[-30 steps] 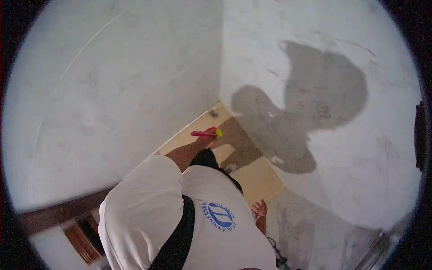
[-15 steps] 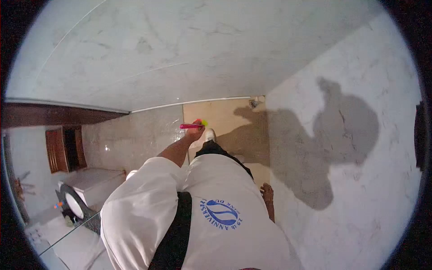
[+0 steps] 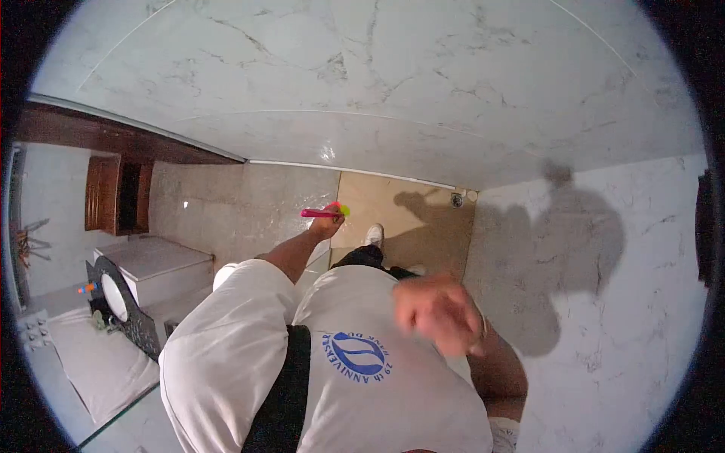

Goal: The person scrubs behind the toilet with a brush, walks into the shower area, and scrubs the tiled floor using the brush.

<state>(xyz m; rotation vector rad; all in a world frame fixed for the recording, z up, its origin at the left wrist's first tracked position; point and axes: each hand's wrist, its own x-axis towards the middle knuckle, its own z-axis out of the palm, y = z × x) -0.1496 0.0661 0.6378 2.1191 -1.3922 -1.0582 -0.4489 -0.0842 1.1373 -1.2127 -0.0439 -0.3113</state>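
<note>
Pink stick [image 3: 316, 214] gripped in left hand [image 3: 328, 225].
Right hand [image 3: 438, 313] well apart from it, before white shirt [image 3: 423, 392]; blurred, cannot tell if open or closed.

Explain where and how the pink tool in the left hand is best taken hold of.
Probably pinch the pink tool by its bare end, coming from the person's left or from above. That slim, straight end juts leftward past the left hand and lies nearly sideways across the view. The hand closes nearer the yellow-green end, leaving less room there.
</note>
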